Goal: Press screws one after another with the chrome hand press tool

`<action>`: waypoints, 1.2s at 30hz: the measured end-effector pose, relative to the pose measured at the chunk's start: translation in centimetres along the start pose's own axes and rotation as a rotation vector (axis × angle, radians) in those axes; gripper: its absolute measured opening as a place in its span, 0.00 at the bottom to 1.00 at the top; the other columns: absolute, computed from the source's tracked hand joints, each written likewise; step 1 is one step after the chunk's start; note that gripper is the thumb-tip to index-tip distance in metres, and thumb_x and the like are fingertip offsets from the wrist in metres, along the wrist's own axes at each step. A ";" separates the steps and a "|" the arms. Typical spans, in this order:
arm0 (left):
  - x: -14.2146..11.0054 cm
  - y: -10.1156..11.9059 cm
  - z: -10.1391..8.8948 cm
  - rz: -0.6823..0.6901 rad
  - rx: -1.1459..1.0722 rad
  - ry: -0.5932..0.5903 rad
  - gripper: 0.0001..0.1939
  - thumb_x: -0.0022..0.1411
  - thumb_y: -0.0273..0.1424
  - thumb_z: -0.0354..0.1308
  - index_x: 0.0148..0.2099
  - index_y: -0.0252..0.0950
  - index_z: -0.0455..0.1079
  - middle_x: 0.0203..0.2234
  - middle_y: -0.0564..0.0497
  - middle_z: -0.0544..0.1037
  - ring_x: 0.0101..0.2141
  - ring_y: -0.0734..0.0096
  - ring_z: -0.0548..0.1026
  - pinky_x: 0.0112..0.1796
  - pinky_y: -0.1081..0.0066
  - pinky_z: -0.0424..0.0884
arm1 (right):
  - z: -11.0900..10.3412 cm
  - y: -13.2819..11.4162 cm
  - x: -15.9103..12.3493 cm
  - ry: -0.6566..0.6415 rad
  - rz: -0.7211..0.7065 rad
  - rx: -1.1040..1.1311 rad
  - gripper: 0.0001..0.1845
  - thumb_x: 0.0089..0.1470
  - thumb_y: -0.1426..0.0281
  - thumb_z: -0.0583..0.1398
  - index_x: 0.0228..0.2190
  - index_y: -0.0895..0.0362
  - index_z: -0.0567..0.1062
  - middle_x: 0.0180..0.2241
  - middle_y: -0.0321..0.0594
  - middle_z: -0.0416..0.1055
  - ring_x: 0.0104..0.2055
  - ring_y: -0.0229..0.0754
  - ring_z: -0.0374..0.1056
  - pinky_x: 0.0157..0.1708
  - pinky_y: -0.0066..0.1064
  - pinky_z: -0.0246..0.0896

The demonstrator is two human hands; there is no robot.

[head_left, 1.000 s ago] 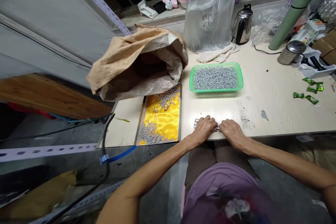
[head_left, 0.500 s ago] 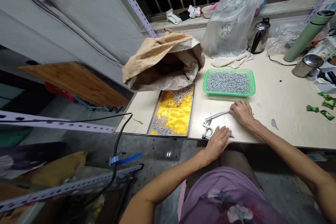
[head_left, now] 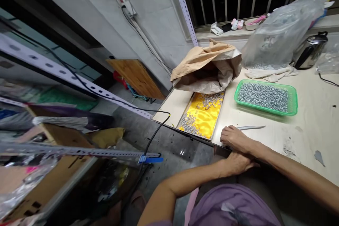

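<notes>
My right hand is at the table's front edge, fingers curled over the head of a metal lever tool. Only the tool's long grey handle shows, pointing right across the tabletop; its head is hidden under that hand. Just below the edge, my left hand lies partly under my right wrist, its fingers mostly hidden. To the left is a shallow tray with a yellow bottom, with small silver metal pins in two heaps. Beyond my right hand, a green plastic basket is full of similar pins.
An open brown paper sack overhangs the yellow tray's far end. Behind the basket are a cloth, a large clear plastic bag and a steel kettle. A black cable hangs by the table's left corner, near a metal shelf post.
The view has swung left, so the table appears further right. My right hand has moved from the handle's end to the tool's head. My left hand has dropped below the table edge.
</notes>
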State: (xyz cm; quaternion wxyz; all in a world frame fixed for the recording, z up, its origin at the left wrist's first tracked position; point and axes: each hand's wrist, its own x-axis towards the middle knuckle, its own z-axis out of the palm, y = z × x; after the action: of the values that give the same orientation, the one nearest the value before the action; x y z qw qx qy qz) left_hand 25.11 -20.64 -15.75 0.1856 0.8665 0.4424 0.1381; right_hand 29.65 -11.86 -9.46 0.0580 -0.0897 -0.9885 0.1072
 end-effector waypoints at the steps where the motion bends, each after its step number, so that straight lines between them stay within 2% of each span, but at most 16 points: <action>1: 0.1 0.0 -0.3 0.022 0.004 0.004 0.24 0.64 0.36 0.54 0.60 0.38 0.63 0.56 0.43 0.70 0.60 0.50 0.62 0.59 0.51 0.58 | -0.6 0.1 0.1 0.083 0.015 0.037 0.12 0.62 0.72 0.52 0.33 0.56 0.75 0.33 0.41 0.73 0.38 0.41 0.63 0.38 0.34 0.53; 4: -0.5 -0.7 -2.0 0.090 0.047 0.054 0.20 0.65 0.32 0.52 0.58 0.39 0.65 0.55 0.44 0.70 0.59 0.56 0.64 0.59 0.56 0.60 | -3.8 1.1 -0.3 0.339 0.166 0.070 0.16 0.64 0.70 0.46 0.37 0.57 0.74 0.33 0.44 0.72 0.38 0.43 0.64 0.39 0.34 0.57; 6: -1.6 -2.4 -3.8 0.030 0.110 0.143 0.17 0.67 0.29 0.48 0.56 0.39 0.67 0.54 0.43 0.71 0.58 0.59 0.64 0.58 0.57 0.62 | -6.5 3.0 -1.2 0.470 0.293 0.009 0.17 0.64 0.68 0.45 0.40 0.56 0.73 0.36 0.45 0.72 0.41 0.45 0.65 0.42 0.37 0.58; 9: -3.9 -6.8 -7.7 -0.278 0.226 0.280 0.15 0.67 0.25 0.46 0.51 0.37 0.69 0.47 0.42 0.74 0.51 0.61 0.69 0.50 0.56 0.69 | -9.6 6.9 -3.5 0.519 0.477 -0.152 0.18 0.63 0.66 0.47 0.44 0.55 0.73 0.36 0.47 0.72 0.40 0.49 0.65 0.41 0.40 0.59; 11: -5.6 -10.1 -10.5 -0.506 0.310 0.289 0.14 0.66 0.24 0.45 0.48 0.36 0.71 0.40 0.44 0.74 0.44 0.63 0.70 0.44 0.60 0.71 | -10.3 9.3 -5.1 0.481 0.585 -0.266 0.19 0.62 0.66 0.47 0.46 0.56 0.73 0.35 0.48 0.72 0.38 0.50 0.65 0.38 0.41 0.59; 14: -7.7 -14.1 -13.9 -0.691 0.417 0.169 0.13 0.65 0.24 0.46 0.38 0.34 0.73 0.33 0.44 0.73 0.39 0.63 0.68 0.41 0.63 0.70 | -9.5 10.4 -6.7 0.414 0.653 -0.368 0.22 0.61 0.65 0.48 0.51 0.60 0.70 0.38 0.53 0.71 0.36 0.51 0.66 0.34 0.41 0.60; 16: -8.6 -15.6 -15.3 -0.685 0.451 0.056 0.12 0.64 0.24 0.48 0.34 0.33 0.74 0.32 0.43 0.73 0.40 0.62 0.67 0.41 0.63 0.69 | -8.3 9.5 -7.3 0.411 0.606 -0.355 0.22 0.61 0.64 0.48 0.53 0.60 0.69 0.40 0.53 0.71 0.38 0.52 0.66 0.35 0.41 0.61; 20: -8.8 -16.7 -16.4 -0.583 0.461 -0.055 0.11 0.62 0.24 0.50 0.32 0.34 0.73 0.33 0.43 0.73 0.41 0.62 0.66 0.41 0.66 0.68 | -5.8 6.3 -7.6 0.387 0.502 -0.230 0.21 0.62 0.64 0.47 0.51 0.56 0.71 0.43 0.50 0.72 0.42 0.52 0.68 0.38 0.43 0.64; 23: -8.2 -16.9 -16.6 -0.602 0.451 -0.078 0.11 0.62 0.24 0.50 0.31 0.33 0.73 0.32 0.42 0.73 0.41 0.62 0.67 0.39 0.68 0.68 | -4.5 4.2 -8.2 0.353 0.485 -0.154 0.21 0.62 0.64 0.47 0.48 0.56 0.73 0.43 0.50 0.72 0.43 0.51 0.69 0.41 0.43 0.65; 26: -8.0 -17.1 -16.7 -0.663 0.406 -0.011 0.11 0.61 0.24 0.49 0.32 0.35 0.73 0.32 0.44 0.73 0.40 0.63 0.69 0.39 0.69 0.68 | -3.8 2.6 -9.1 0.335 0.495 -0.095 0.20 0.62 0.64 0.47 0.47 0.54 0.74 0.43 0.49 0.73 0.44 0.50 0.69 0.42 0.43 0.66; 30: -8.2 -17.4 -16.8 -0.735 0.263 0.165 0.07 0.59 0.26 0.52 0.35 0.37 0.72 0.33 0.47 0.75 0.39 0.66 0.72 0.40 0.70 0.68 | -3.3 1.0 -10.4 0.314 0.510 -0.014 0.21 0.63 0.65 0.45 0.46 0.54 0.74 0.42 0.48 0.73 0.45 0.48 0.70 0.43 0.40 0.67; 33: -8.2 -17.6 -16.9 -0.831 0.115 0.237 0.03 0.56 0.27 0.55 0.31 0.36 0.70 0.29 0.49 0.76 0.33 0.67 0.73 0.37 0.71 0.68 | -2.6 0.4 -11.1 0.328 0.519 0.040 0.21 0.63 0.64 0.45 0.45 0.54 0.74 0.43 0.47 0.73 0.45 0.47 0.70 0.43 0.39 0.67; 36: -8.0 -17.4 -17.2 -0.950 -0.029 0.315 0.03 0.54 0.27 0.57 0.28 0.35 0.68 0.24 0.52 0.75 0.29 0.69 0.73 0.33 0.73 0.68 | -1.6 0.4 -11.6 0.345 0.535 0.089 0.20 0.63 0.63 0.46 0.44 0.52 0.74 0.42 0.46 0.73 0.43 0.46 0.71 0.42 0.39 0.68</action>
State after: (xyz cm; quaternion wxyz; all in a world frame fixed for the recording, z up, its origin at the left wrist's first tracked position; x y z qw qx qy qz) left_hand 1.10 -14.39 -8.68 0.1710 0.5354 0.8087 0.1736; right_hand 41.30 -13.37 -9.12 0.1983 -0.3608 -0.8997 0.1448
